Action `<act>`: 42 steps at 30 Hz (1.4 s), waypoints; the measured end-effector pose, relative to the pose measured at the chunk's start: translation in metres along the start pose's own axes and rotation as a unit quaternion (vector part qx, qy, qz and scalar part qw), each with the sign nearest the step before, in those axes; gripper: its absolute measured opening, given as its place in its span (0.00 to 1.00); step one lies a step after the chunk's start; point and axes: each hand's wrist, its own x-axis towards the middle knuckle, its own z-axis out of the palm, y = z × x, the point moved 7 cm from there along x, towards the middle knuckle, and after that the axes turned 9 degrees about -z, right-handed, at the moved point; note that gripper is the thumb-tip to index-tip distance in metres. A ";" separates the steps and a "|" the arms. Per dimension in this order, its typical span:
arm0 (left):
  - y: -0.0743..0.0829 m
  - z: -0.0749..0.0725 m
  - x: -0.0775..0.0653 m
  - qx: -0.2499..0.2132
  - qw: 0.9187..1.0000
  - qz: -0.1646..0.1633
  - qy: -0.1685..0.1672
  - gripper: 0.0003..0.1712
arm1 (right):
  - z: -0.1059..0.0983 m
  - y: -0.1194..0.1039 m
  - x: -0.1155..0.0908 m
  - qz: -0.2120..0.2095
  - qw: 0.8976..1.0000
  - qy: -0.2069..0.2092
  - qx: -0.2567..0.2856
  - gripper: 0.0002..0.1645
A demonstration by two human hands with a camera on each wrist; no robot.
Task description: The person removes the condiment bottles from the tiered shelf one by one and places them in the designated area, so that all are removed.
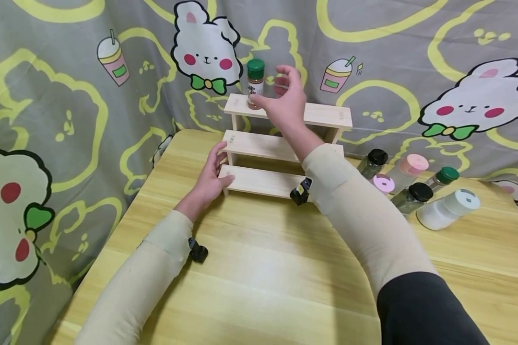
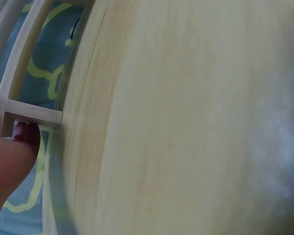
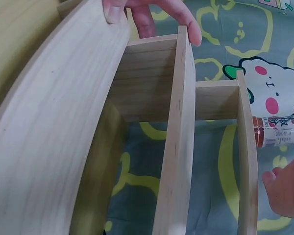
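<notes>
A three-tier wooden step rack (image 1: 263, 179) stands on the table. On its top tier, near the left end, a spice jar (image 1: 255, 88) with a green lid and reddish contents stands upright. My right hand (image 1: 287, 103) is just to the jar's right, fingers spread; the thumb overlaps its lower part in the head view. The right wrist view shows a gap between this hand (image 3: 286, 188) and the jar (image 3: 279, 131). My left hand (image 1: 209, 175) holds the rack's left end, thumb on the lowest board and fingers around the side. In the left wrist view, the rack's end (image 2: 34, 111) partly hides the fingers.
Right of the rack, several containers stand together: black-lidded jars (image 1: 420, 192), a pink-capped bottle (image 1: 416, 164), a green-lidded jar (image 1: 447, 176) and a white bottle (image 1: 446, 211). A patterned curtain (image 1: 371, 38) hangs behind and left of the table (image 1: 250, 268).
</notes>
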 end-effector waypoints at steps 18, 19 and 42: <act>-0.003 0.005 -0.002 -0.004 1.000 0.010 -0.007 0.52 | 0.017 0.010 0.009 0.011 0.999 -0.006 -0.042 0.44; -0.003 0.005 -0.001 -0.003 1.000 0.010 -0.006 0.52 | 0.018 0.010 0.010 0.011 0.999 -0.005 -0.040 0.44; 0.001 0.002 -0.001 0.000 1.000 0.006 -0.001 0.51 | 0.021 -0.011 0.009 -0.026 0.999 -0.018 -0.026 0.36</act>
